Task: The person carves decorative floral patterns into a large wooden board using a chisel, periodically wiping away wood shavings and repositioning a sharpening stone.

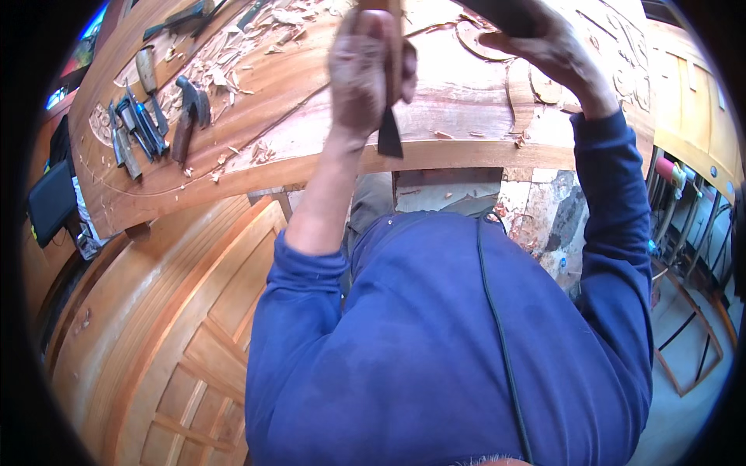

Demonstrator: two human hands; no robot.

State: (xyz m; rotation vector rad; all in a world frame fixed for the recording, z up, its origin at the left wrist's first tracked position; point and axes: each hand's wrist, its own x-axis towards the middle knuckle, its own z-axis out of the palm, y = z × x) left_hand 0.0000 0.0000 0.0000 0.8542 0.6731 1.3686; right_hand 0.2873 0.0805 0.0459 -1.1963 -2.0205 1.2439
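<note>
"How is the wooden-handled tool (395,70) held?"

"It is gripped by the left hand (359,87) (somewhat blurred) over the scroll-carved wooden panel (454,116); its long axis is set nearly upright in view, the dark flared blade (391,140) being pointed toward the body."

"And the right hand (556,50)?"

"A dark object (509,14) is grasped there; the grain is strewn with curled shavings (220,71)."
</note>
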